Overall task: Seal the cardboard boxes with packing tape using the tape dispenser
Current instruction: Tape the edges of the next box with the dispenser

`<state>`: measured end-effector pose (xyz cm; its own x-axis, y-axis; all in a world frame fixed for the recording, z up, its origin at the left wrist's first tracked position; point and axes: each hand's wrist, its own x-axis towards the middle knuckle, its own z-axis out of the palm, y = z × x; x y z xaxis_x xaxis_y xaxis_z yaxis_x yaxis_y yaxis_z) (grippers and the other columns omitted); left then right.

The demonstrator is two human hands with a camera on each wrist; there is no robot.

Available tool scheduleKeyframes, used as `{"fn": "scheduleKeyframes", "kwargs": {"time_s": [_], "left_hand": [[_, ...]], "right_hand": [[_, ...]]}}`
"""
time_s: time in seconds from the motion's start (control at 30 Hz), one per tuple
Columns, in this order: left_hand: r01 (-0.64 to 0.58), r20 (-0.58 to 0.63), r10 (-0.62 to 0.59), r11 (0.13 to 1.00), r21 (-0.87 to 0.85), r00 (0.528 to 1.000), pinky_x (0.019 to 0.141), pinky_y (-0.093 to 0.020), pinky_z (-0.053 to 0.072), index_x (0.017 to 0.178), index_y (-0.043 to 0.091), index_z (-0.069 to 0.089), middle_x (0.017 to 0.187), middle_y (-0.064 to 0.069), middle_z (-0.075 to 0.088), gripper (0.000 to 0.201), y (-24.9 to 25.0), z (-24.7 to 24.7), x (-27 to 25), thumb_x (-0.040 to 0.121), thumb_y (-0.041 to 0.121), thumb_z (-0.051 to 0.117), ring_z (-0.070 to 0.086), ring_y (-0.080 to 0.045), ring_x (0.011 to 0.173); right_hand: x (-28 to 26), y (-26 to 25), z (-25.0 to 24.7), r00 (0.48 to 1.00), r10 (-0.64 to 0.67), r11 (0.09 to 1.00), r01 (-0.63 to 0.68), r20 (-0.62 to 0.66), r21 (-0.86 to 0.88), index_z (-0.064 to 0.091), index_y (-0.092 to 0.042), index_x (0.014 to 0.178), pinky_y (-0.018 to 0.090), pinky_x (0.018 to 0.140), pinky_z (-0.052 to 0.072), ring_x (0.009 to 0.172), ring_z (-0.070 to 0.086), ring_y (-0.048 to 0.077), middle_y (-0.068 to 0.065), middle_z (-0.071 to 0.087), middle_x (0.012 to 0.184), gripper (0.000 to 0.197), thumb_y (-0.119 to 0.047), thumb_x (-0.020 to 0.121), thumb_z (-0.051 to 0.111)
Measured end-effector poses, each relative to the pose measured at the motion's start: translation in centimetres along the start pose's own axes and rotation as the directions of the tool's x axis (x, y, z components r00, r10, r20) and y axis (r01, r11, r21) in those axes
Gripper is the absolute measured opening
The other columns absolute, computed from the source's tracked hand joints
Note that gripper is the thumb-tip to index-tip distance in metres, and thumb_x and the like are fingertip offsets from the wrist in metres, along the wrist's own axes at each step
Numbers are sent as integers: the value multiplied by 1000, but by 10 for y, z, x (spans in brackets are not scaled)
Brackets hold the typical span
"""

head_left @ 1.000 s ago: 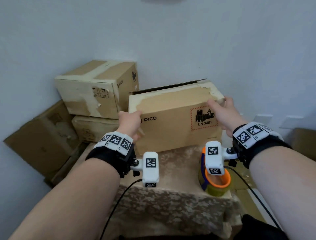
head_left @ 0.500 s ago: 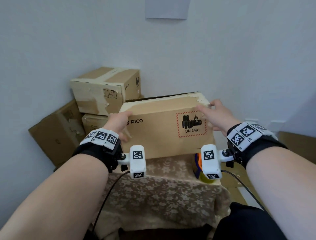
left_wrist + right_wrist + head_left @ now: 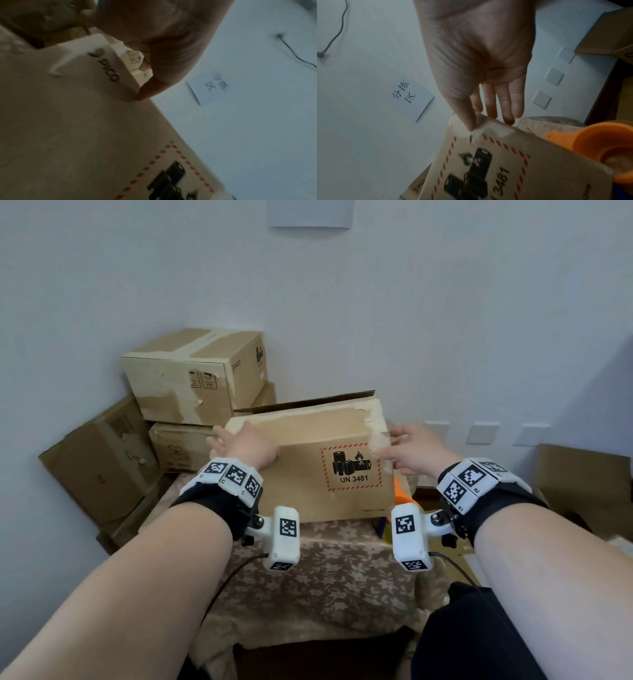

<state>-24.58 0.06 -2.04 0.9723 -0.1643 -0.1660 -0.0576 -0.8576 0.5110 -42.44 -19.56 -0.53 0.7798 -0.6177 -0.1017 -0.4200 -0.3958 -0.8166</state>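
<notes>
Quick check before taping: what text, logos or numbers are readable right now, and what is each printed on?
"UN 3481": red-hatched battery hazard label on the front of the brown cardboard box on the table.
"PICO": same box's front, left wrist view.
"pico": side of the top stacked cardboard box.
"分拣区": white paper sheet on the wall.
Handling symbols on the stacked boxes: too small to read.

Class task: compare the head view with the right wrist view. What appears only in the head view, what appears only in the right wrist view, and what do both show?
Only the head view shows the left hand on the box's left end, the stacked boxes behind, and the patterned tablecloth.

Only the right wrist view shows the handwritten characters on the wall note, the right hand's palm, and the orange tape dispenser's round core.

Both show the right hand with straight fingers at the box's upper right corner, and its UN 3481 label.
</notes>
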Motion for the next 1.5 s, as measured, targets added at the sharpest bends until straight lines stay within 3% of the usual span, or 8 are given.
{"fn": "scheduleKeyframes", "kwargs": {"time_s": [0.1,0.3,0.4,0.6,0.83,1.07,1.23,1.5], "left_hand": [[-274,106,257,942,195,960,110,-69,7,152,35,11,159,-9,-10,86,33,6,-33,83,28,64,-11,-37,145],[-684,239,642,703,197,729,111,-66,11,148,44,19,160,0,5,86,64,41,-64,77,59,65,-2,-29,147],[-753,205,727,606,255,655,112,-63,6,148,46,16,161,1,3,77,70,56,-67,84,61,56,-4,-25,147],[-809,137,824,484,334,550,115,-51,20,148,45,16,158,-2,18,70,62,74,-60,88,57,50,20,-21,145],[-803,80,828,507,314,554,114,-44,25,146,44,26,157,2,25,67,61,77,-62,86,57,54,28,-22,142],[-805,58,837,502,315,544,113,-46,27,144,42,30,156,2,26,64,62,77,-61,86,57,54,28,-21,141],[-804,58,842,488,341,536,113,-49,26,143,41,31,155,0,28,64,63,77,-60,85,60,52,28,-21,141],[-804,71,830,510,305,553,111,-51,28,142,40,33,155,0,27,62,64,73,-61,86,59,52,29,-21,141]], "right_hand": [[3,12,1,995,39,999,-40,93,3,50,-17,131,41,87,54,99,64,21,2,64,115,65,-17,74,80],[8,36,0,980,41,997,-28,194,-68,51,-24,127,40,92,51,106,60,21,1,62,118,65,-14,70,82],[13,55,3,980,81,970,-35,184,-241,60,-29,112,39,96,49,105,61,20,1,65,118,48,-23,69,81],[18,83,19,964,150,886,-33,218,-463,65,-19,121,28,87,48,107,61,19,1,67,116,46,-27,76,77],[29,99,45,935,222,664,63,277,-745,66,-14,110,35,87,54,100,62,26,7,65,108,36,-31,79,73],[36,117,50,970,97,692,96,225,-715,65,-17,111,32,76,45,104,61,28,8,64,114,24,-21,88,58],[38,104,46,908,285,552,106,306,-827,58,-13,122,31,83,48,107,60,27,9,61,120,36,-30,91,61],[32,121,47,970,97,635,113,224,-764,62,-18,119,43,91,50,109,59,31,10,62,120,31,-22,88,57]]}}
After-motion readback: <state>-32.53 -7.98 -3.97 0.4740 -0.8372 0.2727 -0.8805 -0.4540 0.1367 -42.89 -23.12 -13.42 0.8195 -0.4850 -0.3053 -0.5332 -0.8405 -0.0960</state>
